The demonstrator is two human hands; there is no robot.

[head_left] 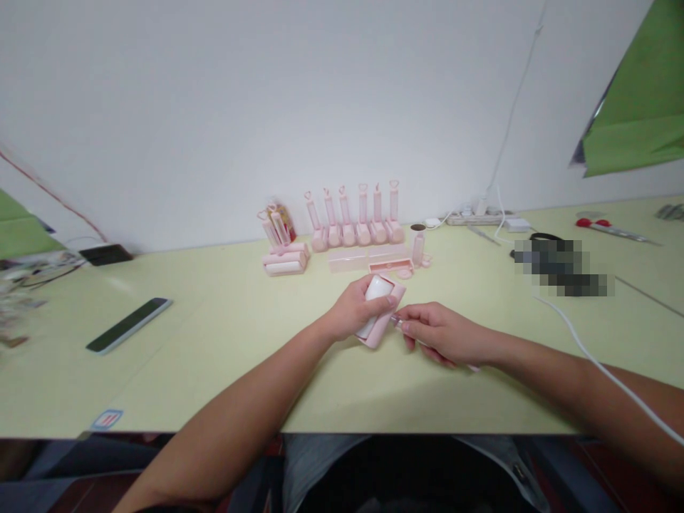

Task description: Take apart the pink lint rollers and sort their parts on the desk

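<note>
In the middle of the head view, my left hand (359, 310) is closed around a lint roller head, a white roll (380, 288) in a pink case (380, 329). The thumb lies across its front. My right hand (441, 331) pinches a slim piece with a shiny tip (396, 320), right at the case's edge. Most of that piece is hidden by the fingers; a pale end shows below the wrist. Whether the tip is inside the case or only against it, I cannot tell.
Several pink lint rollers (363, 234) stand upright along the wall. More pink rollers (286, 260) lie left of them, with an open pink case (391, 266) and a clear pink tube (418, 246) nearby. A phone (130, 325) lies left; red-handled scissors (609, 226) and a white cable (582, 345) are right.
</note>
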